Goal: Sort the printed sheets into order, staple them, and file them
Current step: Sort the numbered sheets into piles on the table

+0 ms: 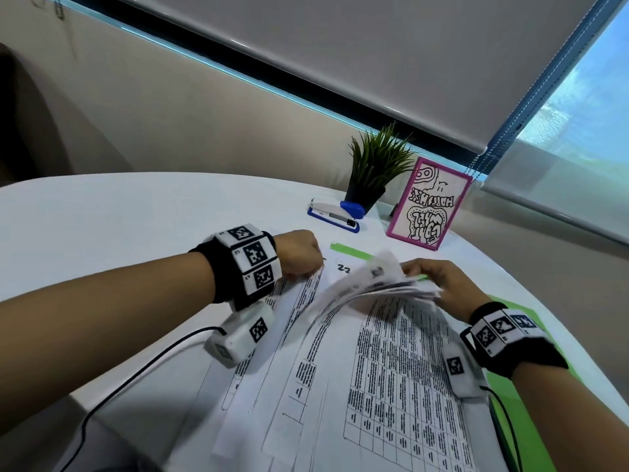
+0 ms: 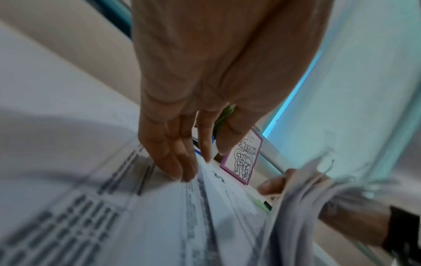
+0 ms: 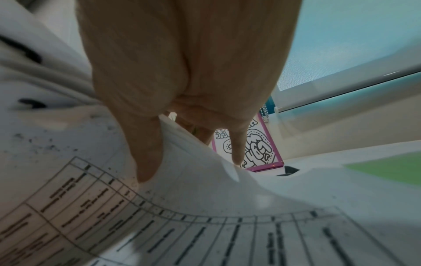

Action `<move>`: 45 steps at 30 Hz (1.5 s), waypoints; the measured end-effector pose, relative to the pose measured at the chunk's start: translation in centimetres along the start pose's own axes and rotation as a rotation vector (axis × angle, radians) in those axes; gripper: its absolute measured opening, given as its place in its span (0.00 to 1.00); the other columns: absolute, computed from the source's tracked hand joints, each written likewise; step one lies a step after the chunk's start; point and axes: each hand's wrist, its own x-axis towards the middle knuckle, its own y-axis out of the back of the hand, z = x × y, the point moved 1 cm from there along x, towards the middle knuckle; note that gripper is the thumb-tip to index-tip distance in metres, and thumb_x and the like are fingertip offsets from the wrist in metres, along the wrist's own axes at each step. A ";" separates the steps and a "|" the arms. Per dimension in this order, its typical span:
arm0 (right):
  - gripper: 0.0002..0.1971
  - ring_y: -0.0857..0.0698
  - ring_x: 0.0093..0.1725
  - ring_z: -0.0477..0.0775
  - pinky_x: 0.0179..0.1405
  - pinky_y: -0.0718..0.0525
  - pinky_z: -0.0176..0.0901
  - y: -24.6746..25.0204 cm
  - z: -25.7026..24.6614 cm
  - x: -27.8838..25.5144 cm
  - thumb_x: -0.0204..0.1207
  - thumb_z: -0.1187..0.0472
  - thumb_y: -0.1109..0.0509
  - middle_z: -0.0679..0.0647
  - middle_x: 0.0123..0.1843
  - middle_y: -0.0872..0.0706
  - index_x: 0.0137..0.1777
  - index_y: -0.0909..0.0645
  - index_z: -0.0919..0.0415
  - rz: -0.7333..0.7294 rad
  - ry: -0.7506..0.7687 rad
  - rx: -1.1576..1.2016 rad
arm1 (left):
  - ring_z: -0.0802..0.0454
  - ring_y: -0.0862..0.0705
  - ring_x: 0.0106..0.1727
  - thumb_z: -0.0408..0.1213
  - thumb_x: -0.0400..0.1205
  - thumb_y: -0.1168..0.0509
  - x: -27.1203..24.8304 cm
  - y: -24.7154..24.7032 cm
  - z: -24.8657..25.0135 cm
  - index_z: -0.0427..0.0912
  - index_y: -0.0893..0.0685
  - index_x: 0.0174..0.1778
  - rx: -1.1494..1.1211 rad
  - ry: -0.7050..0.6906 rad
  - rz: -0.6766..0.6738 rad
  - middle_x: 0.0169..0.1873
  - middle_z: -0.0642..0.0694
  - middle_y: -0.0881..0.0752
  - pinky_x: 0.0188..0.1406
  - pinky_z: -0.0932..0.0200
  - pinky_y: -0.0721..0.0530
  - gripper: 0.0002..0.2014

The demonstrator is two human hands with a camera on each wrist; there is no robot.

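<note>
- The printed sheets (image 1: 391, 369) lie fanned across the white worktop (image 1: 119, 212), overlapping a green folder (image 1: 510, 396) at the right.
- The left hand (image 1: 299, 252) presses down on the far left edge of the spread; its fingers (image 2: 180, 162) are straight and close together, tips on the paper.
- The right hand (image 1: 439, 279) lifts a curled bundle of sheets (image 1: 374, 284) off the pile, thumb and fingers (image 3: 145, 153) pinching the far edge.
- A sheet marked "22" (image 1: 343, 269) lies between the two hands.
- Beyond the papers sit a blue stapler (image 1: 337, 212), a potted plant (image 1: 374, 165) and a pink-framed drawing (image 1: 429, 204).
</note>
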 end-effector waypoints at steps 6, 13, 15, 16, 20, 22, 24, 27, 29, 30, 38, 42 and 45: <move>0.06 0.15 0.42 0.55 0.45 0.18 0.45 -0.3 -0.2 -0.3 0.73 0.71 0.25 0.57 0.42 0.11 0.47 0.17 0.62 0.019 0.018 0.013 | 0.51 0.22 0.32 0.21 0.77 0.37 -0.5 -1.8 0.6 0.42 0.13 0.45 -0.040 -0.085 -0.085 0.35 0.44 0.18 0.29 0.62 0.23 0.12; 0.17 0.14 0.44 0.31 0.46 0.18 0.27 -0.2 -1.4 -0.3 0.68 0.77 0.24 0.52 0.48 0.12 0.54 0.17 0.63 0.032 0.031 0.073 | 0.54 0.22 0.30 0.20 0.75 0.35 -0.9 -2.6 1.7 0.42 0.27 0.55 -0.138 -0.304 0.010 0.40 0.46 0.14 0.27 0.63 0.25 0.17; 0.15 0.13 0.43 0.35 0.47 0.15 0.35 0.1 -1.3 -0.5 0.68 0.75 0.22 0.49 0.46 0.10 0.51 0.15 0.59 0.037 0.029 0.037 | 0.54 0.18 0.31 0.21 0.76 0.31 -1.5 -2.4 2.1 0.41 0.29 0.58 -0.253 -0.330 -0.084 0.45 0.41 0.11 0.27 0.65 0.22 0.20; 0.15 0.12 0.43 0.35 0.48 0.14 0.38 0.2 -1.0 -0.7 0.69 0.75 0.23 0.43 0.44 0.09 0.51 0.15 0.58 0.036 0.020 0.026 | 0.52 0.16 0.33 0.23 0.77 0.30 -1.7 -2.3 2.2 0.41 0.29 0.59 -0.316 -0.321 -0.133 0.46 0.39 0.10 0.30 0.65 0.19 0.20; 0.09 0.09 0.51 0.57 0.54 0.13 0.62 0.2 -0.6 -1.5 0.71 0.65 0.22 0.50 0.46 0.08 0.51 0.12 0.57 0.064 0.009 0.044 | 0.43 0.12 0.45 0.37 0.83 0.33 -0.2 -0.1 1.2 0.35 0.23 0.59 -0.259 -0.193 -0.001 0.51 0.36 0.10 0.48 0.53 0.19 0.12; 0.16 0.10 0.51 0.61 0.55 0.14 0.67 0.3 -0.6 -1.9 0.67 0.52 0.19 0.55 0.49 0.08 0.52 0.12 0.58 0.066 0.028 0.070 | 0.43 0.14 0.52 0.37 0.82 0.31 1.1 2.3 0.1 0.34 0.19 0.60 0.124 -0.114 0.207 0.56 0.39 0.12 0.52 0.55 0.19 0.14; 0.13 0.10 0.51 0.63 0.54 0.13 0.66 0.4 -0.6 -2.0 0.68 0.59 0.19 0.58 0.49 0.08 0.52 0.12 0.60 0.080 0.009 0.080 | 0.43 0.17 0.62 0.36 0.80 0.31 2.1 4.3 -1.1 0.38 0.19 0.66 0.469 -0.027 0.292 0.63 0.42 0.15 0.57 0.56 0.21 0.18; 0.18 0.14 0.45 0.45 0.49 0.14 0.45 0.5 -0.8 -2.2 0.69 0.68 0.22 0.51 0.43 0.14 0.47 0.14 0.40 0.114 -0.006 0.017 | 0.47 0.18 0.64 0.35 0.76 0.29 3.0 5.9 -2.5 0.45 0.17 0.68 0.624 0.023 0.264 0.63 0.47 0.15 0.60 0.59 0.20 0.23; 0.27 0.20 0.38 0.32 0.40 0.25 0.24 0.6 -1.0 -1.5 0.68 0.68 0.24 0.47 0.40 0.22 0.42 0.21 0.27 0.098 -0.035 0.022 | 0.48 0.16 0.60 0.36 0.75 0.28 3.0 6.2 -2.7 0.47 0.12 0.62 0.580 0.002 0.275 0.57 0.48 0.11 0.55 0.61 0.19 0.19; 0.30 0.21 0.37 0.30 0.39 0.26 0.23 0.6 -0.8 -1.2 0.70 0.72 0.26 0.47 0.41 0.22 0.40 0.20 0.26 0.107 -0.031 0.043 | 0.49 0.16 0.58 0.36 0.74 0.28 2.8 6.3 -2.7 0.48 0.10 0.58 0.550 -0.021 0.301 0.54 0.47 0.10 0.53 0.62 0.19 0.16; 0.22 0.15 0.59 0.44 0.60 0.20 0.32 0.5 -0.5 -2.0 0.65 0.45 0.28 0.52 0.59 0.13 0.52 0.12 0.61 0.100 0.096 -0.003 | 0.46 0.13 0.47 0.33 0.72 0.24 2.6 6.5 -1.5 0.41 0.09 0.39 0.613 -0.130 0.358 0.41 0.44 0.09 0.40 0.62 0.22 0.03; 0.09 0.10 0.45 0.41 0.47 0.15 0.32 0.3 0.2 -1.7 0.71 0.72 0.24 0.46 0.45 0.07 0.51 0.12 0.67 0.043 0.031 0.129 | 0.42 0.15 0.49 0.45 0.82 0.33 2.6 6.5 -1.0 0.41 0.14 0.46 0.727 -0.161 0.364 0.47 0.43 0.12 0.41 0.57 0.26 0.11; 0.13 0.10 0.43 0.39 0.44 0.17 0.27 0.2 0.4 -1.9 0.74 0.81 0.32 0.44 0.42 0.07 0.51 0.13 0.68 0.010 -0.006 0.170 | 0.40 0.16 0.50 0.51 0.87 0.43 2.6 6.7 -0.6 0.39 0.16 0.46 0.860 -0.215 0.394 0.48 0.42 0.14 0.41 0.55 0.27 0.19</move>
